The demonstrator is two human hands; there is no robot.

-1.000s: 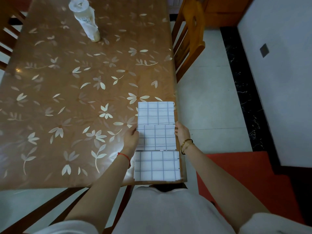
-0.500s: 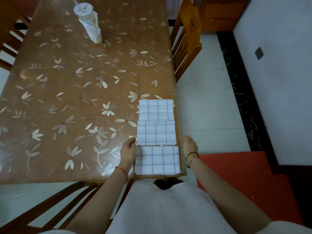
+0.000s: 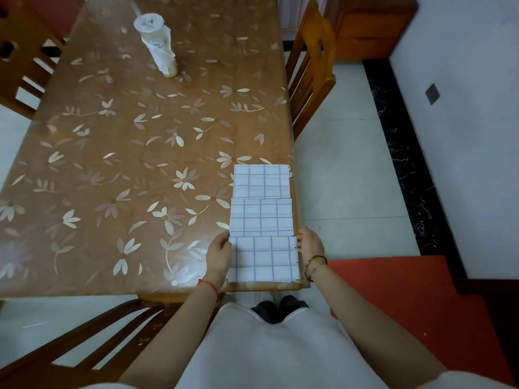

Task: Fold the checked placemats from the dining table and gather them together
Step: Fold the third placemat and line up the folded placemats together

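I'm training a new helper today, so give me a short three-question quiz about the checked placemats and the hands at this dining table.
1. How many folded checked placemats lie on the table?
2. True or false: the left hand and the right hand are at the edges of the farthest placemat.
3. The placemats lie in a row along which table edge? A. left B. right C. far
Key: 1. three; 2. false, they flank the nearest placemat; 3. B.
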